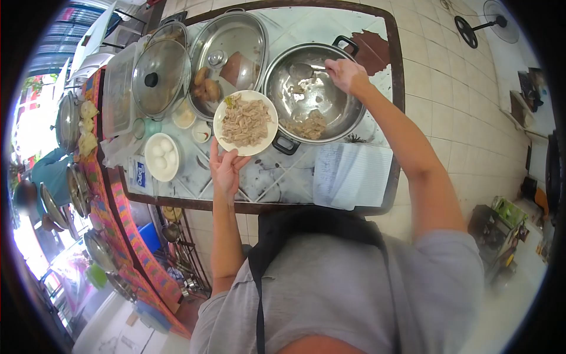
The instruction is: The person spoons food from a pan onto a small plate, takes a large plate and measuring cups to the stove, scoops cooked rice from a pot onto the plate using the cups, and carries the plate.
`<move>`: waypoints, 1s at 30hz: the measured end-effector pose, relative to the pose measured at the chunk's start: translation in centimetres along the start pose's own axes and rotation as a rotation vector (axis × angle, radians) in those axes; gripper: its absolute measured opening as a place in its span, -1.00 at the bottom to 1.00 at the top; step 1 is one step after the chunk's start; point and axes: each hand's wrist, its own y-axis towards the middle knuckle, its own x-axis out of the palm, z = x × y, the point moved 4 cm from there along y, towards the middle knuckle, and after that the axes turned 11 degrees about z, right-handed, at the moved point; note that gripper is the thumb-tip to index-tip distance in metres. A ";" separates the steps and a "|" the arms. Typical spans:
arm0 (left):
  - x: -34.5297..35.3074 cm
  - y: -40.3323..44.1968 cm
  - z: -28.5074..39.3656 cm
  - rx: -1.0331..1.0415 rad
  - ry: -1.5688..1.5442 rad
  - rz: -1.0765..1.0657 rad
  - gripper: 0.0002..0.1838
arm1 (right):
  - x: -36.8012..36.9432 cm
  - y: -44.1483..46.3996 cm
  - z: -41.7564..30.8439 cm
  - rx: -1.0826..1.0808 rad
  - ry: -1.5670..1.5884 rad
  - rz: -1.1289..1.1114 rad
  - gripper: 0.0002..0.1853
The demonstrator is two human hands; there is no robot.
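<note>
My left hand grips the near rim of a white plate, holding it up beside the pot. Cooked meat strips are heaped on the plate, with a bit of green at the top. In my right hand is a spoon, its bowl inside a wide steel pot with black handles. More meat lies in the pot near its lower left side, and smaller bits stick to the bottom. My right fingers are wrapped round the spoon's handle.
Left of the plate stand a large steel pan with brown food, a glass lid and a white bowl of eggs. An open notebook lies at the table's near right edge.
</note>
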 end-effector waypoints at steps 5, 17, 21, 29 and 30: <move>-0.5 -0.1 0.0 0.013 0.005 0.010 -0.25 | -0.3 -1.8 -1.1 -0.254 0.075 -0.099 -0.80; -1.3 -0.2 -0.1 0.010 0.002 0.033 -0.25 | -3.7 -9.4 -4.1 -0.231 -0.048 -0.207 -0.81; -1.8 -0.1 -0.2 0.011 0.004 0.028 -0.26 | -5.5 -9.1 -7.4 -0.139 -0.051 -0.229 -0.78; -3.4 -2.1 0.0 -0.005 0.053 0.058 -0.25 | -3.0 -7.9 -5.5 0.023 -0.062 -0.408 -0.75; -4.1 -2.8 -0.1 -0.025 0.060 0.090 -0.24 | -3.4 -7.1 -4.1 0.075 -0.089 -0.291 -0.74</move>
